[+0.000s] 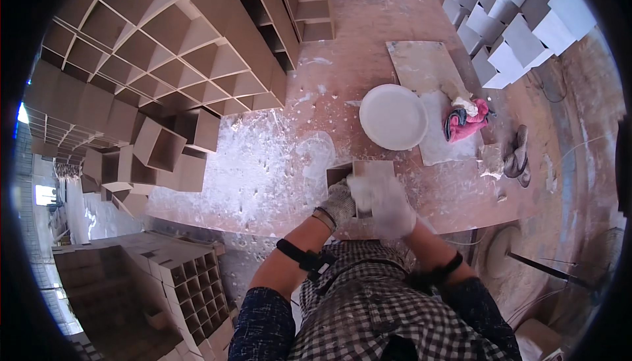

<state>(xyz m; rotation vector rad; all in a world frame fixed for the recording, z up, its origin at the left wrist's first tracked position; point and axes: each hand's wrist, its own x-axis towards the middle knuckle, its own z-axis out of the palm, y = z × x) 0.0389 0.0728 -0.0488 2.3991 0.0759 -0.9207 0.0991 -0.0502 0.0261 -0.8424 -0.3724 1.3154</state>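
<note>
You are looking down at your two gloved hands over a reddish, powder-dusted wooden table (263,183). Your left hand (339,204) has its fingers clamped on the near left edge of a small open brown fibreboard box (361,175). Your right hand (388,204) is blurred; it seems pressed flat on the box face, fingers together. Just beyond your fingertips sits a round white plate (394,116). Far left of your fingers, many similar brown boxes (164,78) stand stacked; this one is not yet among them.
</note>
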